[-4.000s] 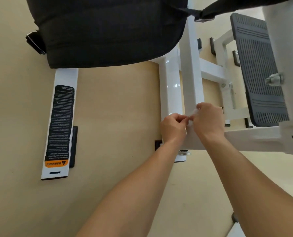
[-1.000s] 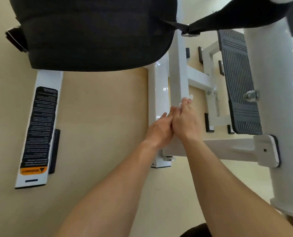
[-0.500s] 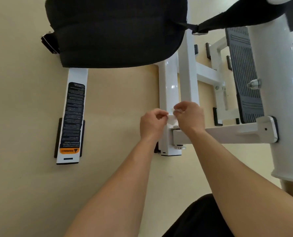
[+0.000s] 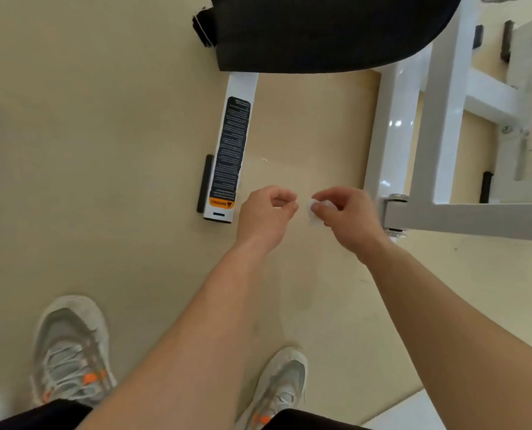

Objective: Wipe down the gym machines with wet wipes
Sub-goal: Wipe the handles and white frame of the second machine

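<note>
The right hand (image 4: 348,218) hangs over the beige floor (image 4: 88,150) just left of the gym machine's white frame post (image 4: 391,128). On my feed it pinches a small crumpled white wet wipe (image 4: 314,211) between thumb and fingertips. The wipe touches no part of the machine. The left hand (image 4: 266,212), farther left of the post, is apart from the right with a small gap between them. Its fingers curl in toward the thumb, and I can make out nothing in it. Farther left of the post lies a white floor bar (image 4: 243,85) carrying a black warning label (image 4: 232,147) with an orange strip. The black seat pad (image 4: 336,32) overhangs the top of the post. A white horizontal arm (image 4: 475,217) runs off to the right from the post's foot. Well below and left of the post I see two grey shoes (image 4: 69,352) with orange marks, planted on the floor.
</note>
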Available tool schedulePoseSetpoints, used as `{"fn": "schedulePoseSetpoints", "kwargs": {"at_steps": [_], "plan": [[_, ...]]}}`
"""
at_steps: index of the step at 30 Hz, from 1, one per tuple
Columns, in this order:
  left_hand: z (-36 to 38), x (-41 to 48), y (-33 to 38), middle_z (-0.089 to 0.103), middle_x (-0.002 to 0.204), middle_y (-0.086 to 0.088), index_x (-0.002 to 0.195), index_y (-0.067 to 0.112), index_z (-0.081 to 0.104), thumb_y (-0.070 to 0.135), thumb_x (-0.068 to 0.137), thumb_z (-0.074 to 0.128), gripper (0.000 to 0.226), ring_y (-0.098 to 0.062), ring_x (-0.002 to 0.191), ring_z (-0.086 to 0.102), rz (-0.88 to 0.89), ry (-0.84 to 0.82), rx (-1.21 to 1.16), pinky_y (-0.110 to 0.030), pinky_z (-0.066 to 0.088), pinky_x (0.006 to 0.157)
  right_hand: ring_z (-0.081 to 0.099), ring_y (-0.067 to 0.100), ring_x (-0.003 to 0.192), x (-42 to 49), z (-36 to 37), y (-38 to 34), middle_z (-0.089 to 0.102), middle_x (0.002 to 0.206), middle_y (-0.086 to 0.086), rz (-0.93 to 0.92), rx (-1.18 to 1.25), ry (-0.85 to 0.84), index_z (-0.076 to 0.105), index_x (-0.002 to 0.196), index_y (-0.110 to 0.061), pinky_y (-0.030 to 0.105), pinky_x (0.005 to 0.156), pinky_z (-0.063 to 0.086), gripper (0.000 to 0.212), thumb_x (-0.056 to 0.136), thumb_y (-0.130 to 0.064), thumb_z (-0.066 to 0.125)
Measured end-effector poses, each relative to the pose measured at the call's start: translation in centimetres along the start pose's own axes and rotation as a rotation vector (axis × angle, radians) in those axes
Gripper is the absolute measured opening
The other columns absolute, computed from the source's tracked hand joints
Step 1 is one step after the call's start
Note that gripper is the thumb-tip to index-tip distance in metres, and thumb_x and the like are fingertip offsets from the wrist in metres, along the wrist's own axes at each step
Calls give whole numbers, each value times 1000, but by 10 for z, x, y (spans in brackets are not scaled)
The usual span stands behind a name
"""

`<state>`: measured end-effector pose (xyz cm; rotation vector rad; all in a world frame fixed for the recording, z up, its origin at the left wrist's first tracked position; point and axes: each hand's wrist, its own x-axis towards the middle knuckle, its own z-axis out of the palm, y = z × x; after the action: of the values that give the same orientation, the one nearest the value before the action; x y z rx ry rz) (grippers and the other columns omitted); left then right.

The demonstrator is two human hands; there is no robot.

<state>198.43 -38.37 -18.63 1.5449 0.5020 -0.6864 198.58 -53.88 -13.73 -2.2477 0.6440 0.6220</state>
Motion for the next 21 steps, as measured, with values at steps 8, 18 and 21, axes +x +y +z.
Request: {"fn": "schedulePoseSetpoints", "kwargs": {"at_steps": [8,18,21], "plan": [[-79,-82,15,71,88,6,85,29,66,27,93,65,8,-17,84,68,-105,72,295,-29,52,77,64,10,90,-73,21,-61,72,96,-3,-32,-53,-128,75,97,-20,22,71,45,9,90,-25,72],[-131,-209,99,75,90,0,71,27,64,23,91,59,21,-26,88,72,-210,176,451,-39,56,88,66,14,97,-192,-26,-154,72,100,1,-92,-59,-169,75,102,-16,20,70,46,16,91,-24,66],[-145,-255,135,75,89,1,77,25,66,23,93,59,18,-23,89,71,-205,172,534,-34,55,90,66,16,102,-233,-57,-168,71,102,1,-88,-73,-161,74,100,-17,25,79,48,15,91,-24,64]]}}
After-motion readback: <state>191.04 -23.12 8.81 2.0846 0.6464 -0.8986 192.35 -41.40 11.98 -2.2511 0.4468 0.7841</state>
